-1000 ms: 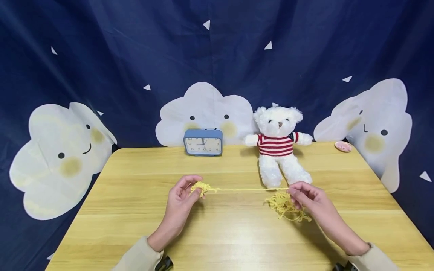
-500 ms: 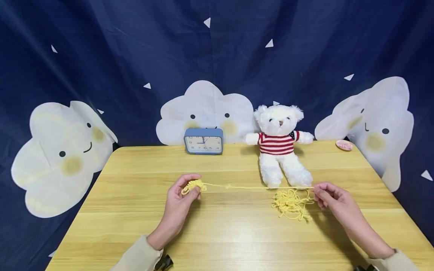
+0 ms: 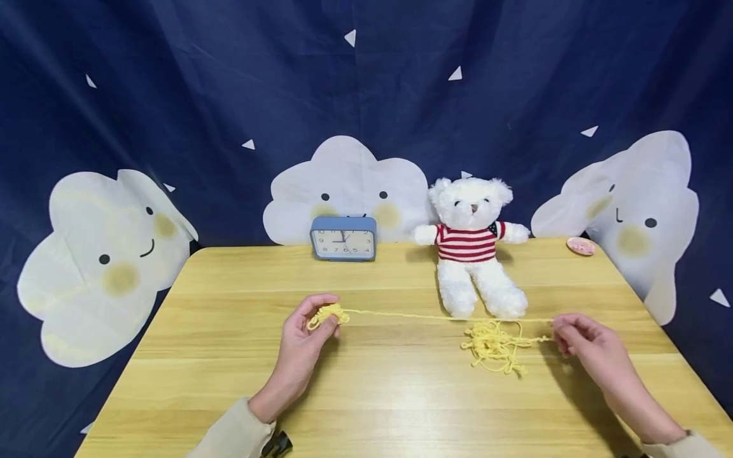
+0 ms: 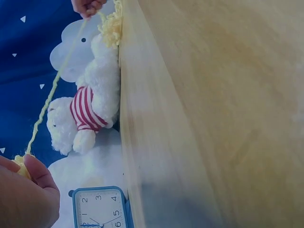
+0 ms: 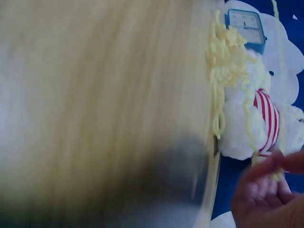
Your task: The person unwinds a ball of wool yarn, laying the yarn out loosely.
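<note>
In the head view my left hand pinches a small bunch of yellow yarn between thumb and fingers. From it a single strand runs nearly straight to my right hand, whose thumb and fingertips pinch it. Beside that hand, a loose tangle of the same yarn lies just in front of the teddy bear. Another length leads from the tangle to the right fingers. The left wrist view shows the strand stretched between both hands.
A white teddy bear in a red-striped shirt sits at the back of the wooden table. Left of it stands a blue clock. A small pink oval item lies near the back right corner. A dark blue cloud-printed curtain hangs behind.
My right hand has moved right, away from the tangle, drawing the strand longer. The left hand has shifted slightly left early on, then stayed. Some yarn now trails from the tangle to the right hand.
</note>
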